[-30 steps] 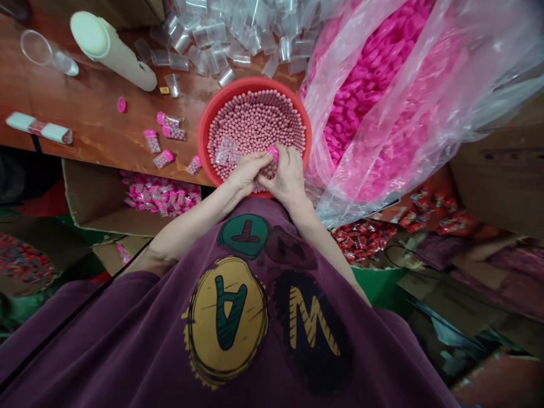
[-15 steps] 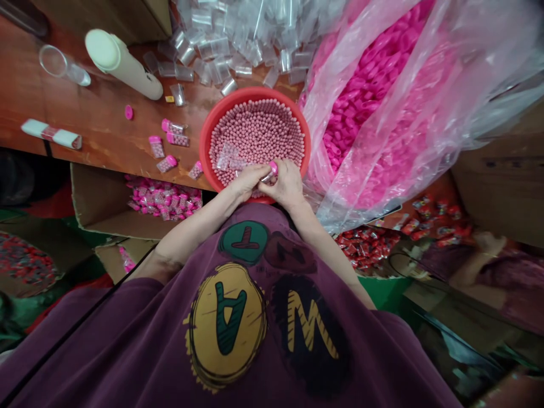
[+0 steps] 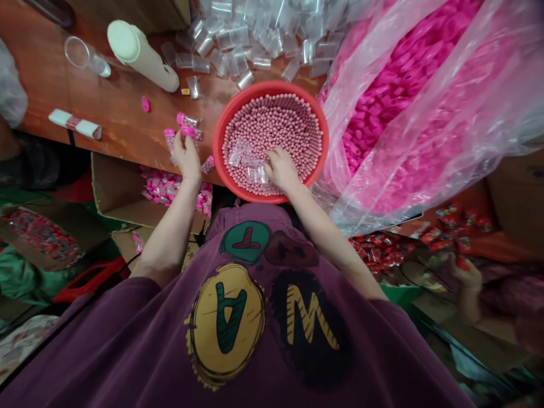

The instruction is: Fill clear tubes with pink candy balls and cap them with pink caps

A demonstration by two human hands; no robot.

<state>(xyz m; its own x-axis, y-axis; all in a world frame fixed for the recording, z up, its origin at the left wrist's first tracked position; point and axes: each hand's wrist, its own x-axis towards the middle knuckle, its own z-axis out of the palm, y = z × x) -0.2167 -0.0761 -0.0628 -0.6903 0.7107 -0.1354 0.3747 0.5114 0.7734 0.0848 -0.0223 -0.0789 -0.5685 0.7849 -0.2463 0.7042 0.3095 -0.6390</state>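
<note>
My left hand [image 3: 187, 160] reaches over the table at the left of the bowl, its fingers pinched at a small clear jar with a pink cap [image 3: 187, 131]. Other capped jars of pink beads lie around it, such as one [image 3: 169, 136] beside my fingers. Inside the red bowl [image 3: 217, 136], my right hand [image 3: 281, 170] is closed, with its fingertips down at the pink beads [image 3: 272, 122]. Whatever it grips is hidden. Just left of these fingers, several clear open jars [image 3: 256, 174] lie on the beads.
Loose clear jars [image 3: 272, 42] are heaped behind the bowl. A plastic bag of pink caps [image 3: 382, 102] stands at right. A cardboard box [image 3: 114, 192] below the table's edge holds filled jars. A white flask [image 3: 142, 56] lies at left. Another person's hand [image 3: 467, 277] shows at far right.
My hands have parted from the capped jar they held together over the bowl. The left has moved left to the jars on the table; the right has lowered to the beads.
</note>
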